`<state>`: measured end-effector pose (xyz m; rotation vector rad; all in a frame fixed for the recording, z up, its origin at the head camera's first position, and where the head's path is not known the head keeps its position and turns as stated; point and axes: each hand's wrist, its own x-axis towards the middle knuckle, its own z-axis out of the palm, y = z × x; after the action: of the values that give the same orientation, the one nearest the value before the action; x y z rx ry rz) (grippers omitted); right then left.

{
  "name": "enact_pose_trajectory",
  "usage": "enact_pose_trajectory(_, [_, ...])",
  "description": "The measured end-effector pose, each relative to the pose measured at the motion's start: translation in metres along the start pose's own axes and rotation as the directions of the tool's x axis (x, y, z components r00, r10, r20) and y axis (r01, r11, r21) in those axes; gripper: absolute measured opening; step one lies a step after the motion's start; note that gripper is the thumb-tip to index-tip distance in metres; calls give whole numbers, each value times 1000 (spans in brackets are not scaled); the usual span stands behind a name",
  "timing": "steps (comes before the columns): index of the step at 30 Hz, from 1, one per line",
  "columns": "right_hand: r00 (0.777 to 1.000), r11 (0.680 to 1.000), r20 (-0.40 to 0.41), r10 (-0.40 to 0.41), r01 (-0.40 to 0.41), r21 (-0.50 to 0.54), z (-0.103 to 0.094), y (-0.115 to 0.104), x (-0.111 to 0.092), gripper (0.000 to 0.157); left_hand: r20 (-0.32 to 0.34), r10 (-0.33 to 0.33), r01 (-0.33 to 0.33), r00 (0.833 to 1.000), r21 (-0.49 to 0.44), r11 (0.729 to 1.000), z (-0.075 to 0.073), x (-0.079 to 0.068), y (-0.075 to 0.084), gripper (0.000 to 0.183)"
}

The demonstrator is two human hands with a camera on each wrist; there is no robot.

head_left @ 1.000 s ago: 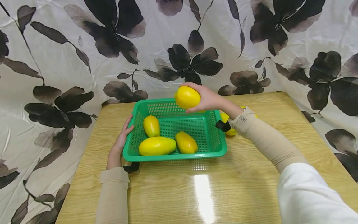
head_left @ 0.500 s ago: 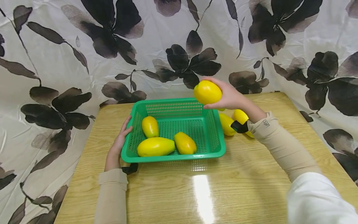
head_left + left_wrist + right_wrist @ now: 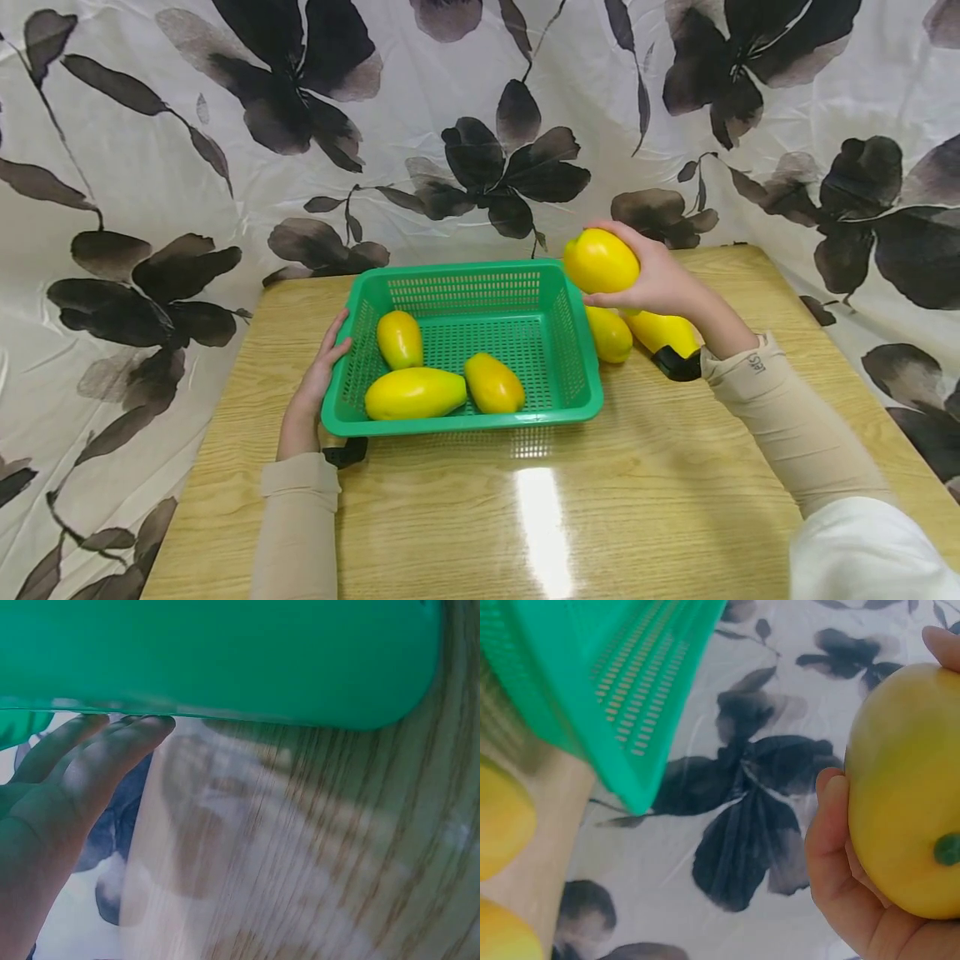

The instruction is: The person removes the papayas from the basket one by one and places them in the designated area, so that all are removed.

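My right hand (image 3: 660,283) grips a yellow mango (image 3: 602,262) in the air above the basket's right rim. In the right wrist view the fingers wrap round this mango (image 3: 911,795), and its green stem end faces the camera. The green plastic basket (image 3: 462,422) stands on the table with a long yellow papaya (image 3: 415,394) and two orange-yellow mangoes (image 3: 495,383) inside. At the basket's left side rests my left hand (image 3: 315,379), its fingers extended. Its fingertips (image 3: 161,726) meet the basket's edge in the left wrist view.
Two more yellow fruits (image 3: 610,335) lie on the wooden table (image 3: 450,517) just right of the basket, partly hidden under the right hand. Behind the table hangs a white cloth (image 3: 420,67) with dark flowers.
My right hand has carried the mango rightward from over the basket to beyond its right rim, dipping slightly at the end. The left hand stays at the basket's side.
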<state>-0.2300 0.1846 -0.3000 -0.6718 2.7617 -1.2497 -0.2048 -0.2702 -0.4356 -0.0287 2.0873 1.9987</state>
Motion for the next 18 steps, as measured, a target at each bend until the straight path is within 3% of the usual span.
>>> enact_pose_trajectory(8, [997,998,-49,53,-51,33,-7,18,-21,81,13,-6,6,1000,-15,1000,5,-4,7,54])
enact_pose_trajectory(18, [985,991,-121,127,-132,-36,-16,36,-45,83,-3,4,-4,1000,12,1000,1,-1,-2,55])
